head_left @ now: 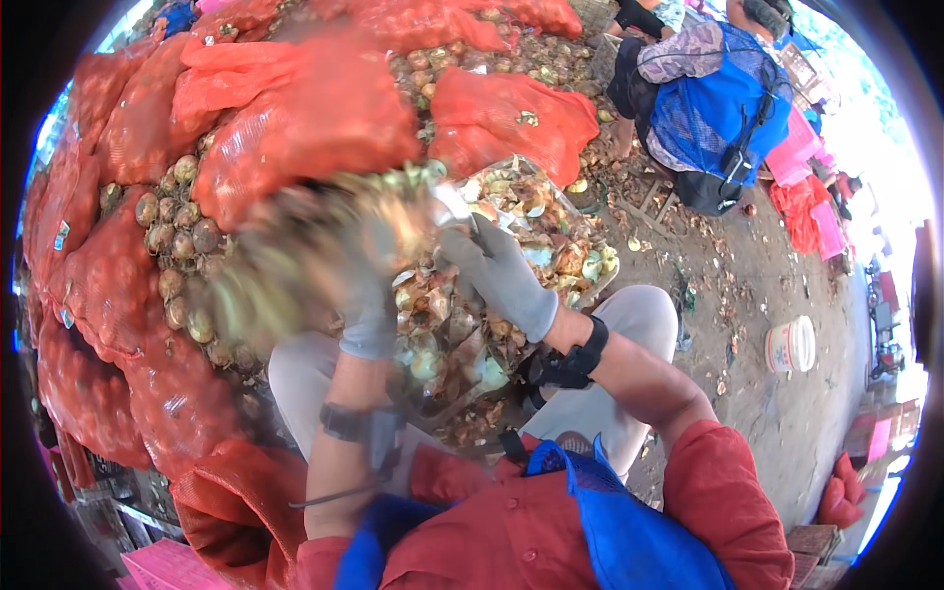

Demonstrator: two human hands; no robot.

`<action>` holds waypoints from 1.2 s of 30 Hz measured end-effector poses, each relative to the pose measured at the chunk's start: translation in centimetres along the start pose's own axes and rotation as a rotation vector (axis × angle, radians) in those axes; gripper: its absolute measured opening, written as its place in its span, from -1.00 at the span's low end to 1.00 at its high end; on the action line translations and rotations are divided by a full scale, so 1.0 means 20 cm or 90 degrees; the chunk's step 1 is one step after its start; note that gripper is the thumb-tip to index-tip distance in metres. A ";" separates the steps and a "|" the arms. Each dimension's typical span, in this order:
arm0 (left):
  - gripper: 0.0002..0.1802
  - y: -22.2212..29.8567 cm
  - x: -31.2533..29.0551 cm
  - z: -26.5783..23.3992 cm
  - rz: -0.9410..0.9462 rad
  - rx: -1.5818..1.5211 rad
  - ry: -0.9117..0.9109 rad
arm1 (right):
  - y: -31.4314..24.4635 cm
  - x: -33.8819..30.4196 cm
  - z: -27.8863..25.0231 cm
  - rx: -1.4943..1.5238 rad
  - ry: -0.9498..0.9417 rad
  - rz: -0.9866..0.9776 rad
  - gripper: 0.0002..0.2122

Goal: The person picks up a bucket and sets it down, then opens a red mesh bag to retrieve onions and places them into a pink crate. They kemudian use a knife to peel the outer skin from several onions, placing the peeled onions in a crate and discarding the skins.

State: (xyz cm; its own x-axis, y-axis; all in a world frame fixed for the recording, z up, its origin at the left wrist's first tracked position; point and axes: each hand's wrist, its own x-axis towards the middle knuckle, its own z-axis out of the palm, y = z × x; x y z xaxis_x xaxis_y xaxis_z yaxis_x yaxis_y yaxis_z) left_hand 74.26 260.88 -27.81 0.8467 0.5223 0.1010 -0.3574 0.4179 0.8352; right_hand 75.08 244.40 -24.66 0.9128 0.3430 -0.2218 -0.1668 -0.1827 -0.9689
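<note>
My left hand (370,310), in a grey glove, is closed around a bunch of onions with long dry stalks (285,261). Motion smears the bunch, so its single onions cannot be told apart. At its right end my gloved right hand (499,275) has its fingers curled in. A pale, shiny, blurred piece (452,202) shows at those fingertips; its kind is unclear. Below both hands, between my knees, lies a heap of loose onions, skins and cut tops (472,344), which continues beyond the right hand in a shallow pile (580,251).
Red mesh sacks of onions (305,128) crowd the left and far side, with another red sack (511,123) ahead. Loose onions (182,226) lie between sacks. A person in a blue vest (718,98) sits at the far right. On the floor at right stands a white bucket (791,344).
</note>
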 end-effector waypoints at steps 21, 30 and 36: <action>-0.14 0.07 -0.12 0.03 -0.125 0.143 -0.222 | -0.11 -0.02 -0.19 -0.144 0.045 -0.007 -0.63; -0.34 -0.09 -0.06 -0.15 -0.245 -0.050 -0.190 | 0.15 0.15 -0.38 0.326 0.026 0.096 -0.80; -0.37 -0.13 -0.08 -0.19 -0.342 -0.141 -0.254 | 0.11 -0.05 -0.27 0.139 -0.031 0.051 -0.90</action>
State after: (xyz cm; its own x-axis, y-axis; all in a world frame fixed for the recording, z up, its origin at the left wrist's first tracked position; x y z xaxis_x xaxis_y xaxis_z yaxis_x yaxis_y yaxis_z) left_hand 72.30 261.74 -32.12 0.9932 -0.0936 -0.0696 0.1154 0.7052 0.6995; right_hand 75.85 238.74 -26.03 0.8753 0.3799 -0.2992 -0.3196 -0.0100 -0.9475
